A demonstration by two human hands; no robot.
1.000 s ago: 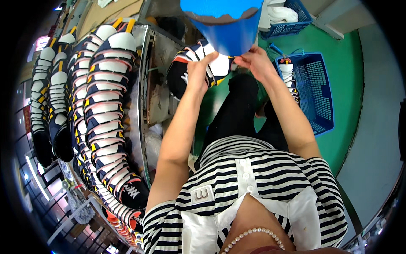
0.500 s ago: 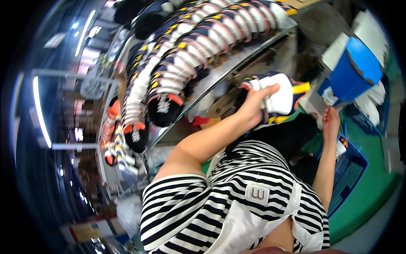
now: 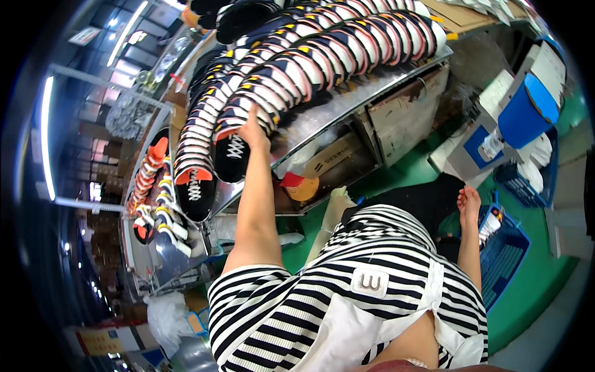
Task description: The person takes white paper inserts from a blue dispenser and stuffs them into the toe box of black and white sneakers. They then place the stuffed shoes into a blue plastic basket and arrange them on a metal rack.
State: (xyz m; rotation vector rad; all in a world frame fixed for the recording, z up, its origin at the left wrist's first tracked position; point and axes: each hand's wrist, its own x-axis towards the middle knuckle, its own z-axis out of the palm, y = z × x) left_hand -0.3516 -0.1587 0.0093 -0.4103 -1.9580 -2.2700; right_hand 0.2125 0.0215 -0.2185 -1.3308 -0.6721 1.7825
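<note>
So from where I stood, the left hand (image 3: 253,131) was way out at full reach, up against the long row of sneakers (image 3: 322,59) packed side by side on the curved metal shelf (image 3: 334,118). It sat right on the near end of that row, fingers pointing up and away from the body, touching the black, white and yellow sneaker (image 3: 238,108) just above a black lace-up shoe (image 3: 232,158) that capped the row. I couldn't tell if the fingers were actually clamped around the sneaker or just pressed flat on it; the hand covered the contact spot.

The bit that mattered: the row ran off up and to the right of the hand, curving along the shelf, while each shoe lay crosswise to that line with its sole edge facing out. So the sneaker was straight ahead of the fingertips, not off to a side.

The right hand (image 3: 468,199) was nowhere near it. It hung low by the hip, fingers loose and holding nothing, just above a blue plastic crate (image 3: 505,260) on the green floor (image 3: 539,291), with a blue bucket (image 3: 527,111) further up on a stand. The left was clearly the nearer one, well apart from the right.

A second shelf with orange-trimmed shoes (image 3: 149,173) sat off to the left.
</note>
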